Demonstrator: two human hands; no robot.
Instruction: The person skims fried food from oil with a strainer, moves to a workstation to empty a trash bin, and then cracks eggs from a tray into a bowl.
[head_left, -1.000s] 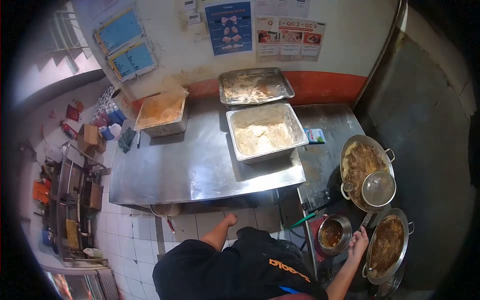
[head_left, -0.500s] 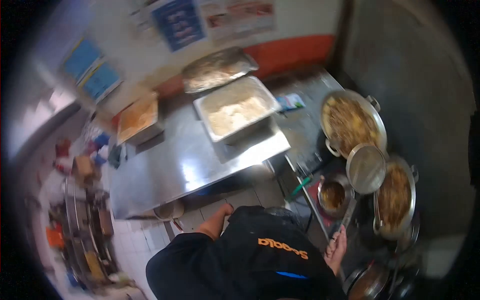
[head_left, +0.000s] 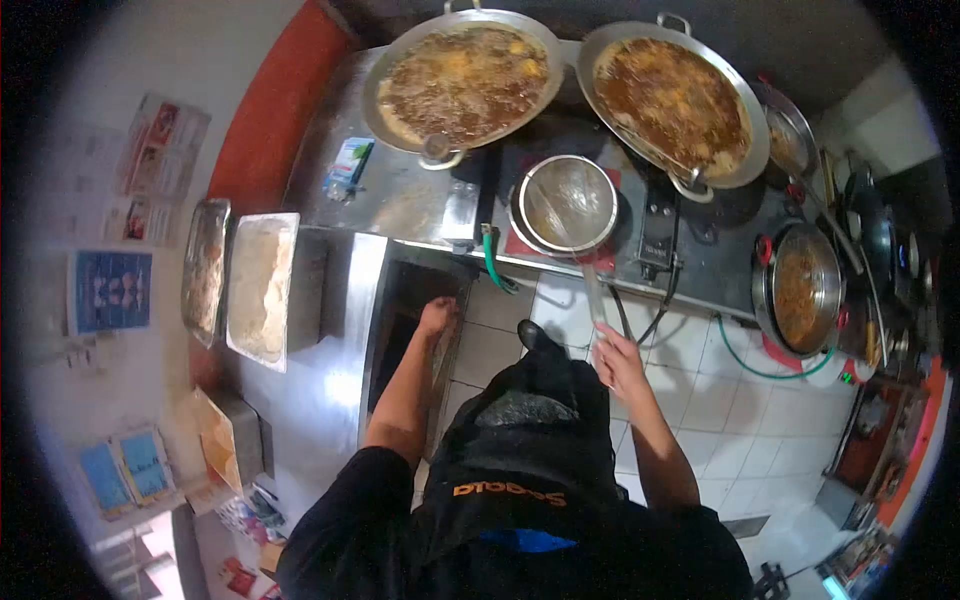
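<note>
My right hand (head_left: 620, 362) is wrapped round the long handle of a round mesh strainer (head_left: 570, 203). The strainer is over a smaller pan (head_left: 522, 228) on the burner and mostly covers it. Behind it, a wide wok (head_left: 388, 128) of bubbling oil and frying food stands to the left. A second wide wok (head_left: 757, 150) like it stands to the right. My left hand (head_left: 437, 316) is closed in a loose fist beside the steel table, with nothing visible in it.
On the steel table (head_left: 345, 300) at left are a deep tray of pale flour (head_left: 262, 290) and a foil-like tray (head_left: 205, 270). A packet (head_left: 348, 165) lies near the left wok. A green hose (head_left: 491, 260) hangs at the counter edge. At right stands a pan of food (head_left: 800, 285).
My view has turned right, toward the woks. The strainer, held in my right hand throughout, has gone from between the woks to over the smaller pan.
</note>
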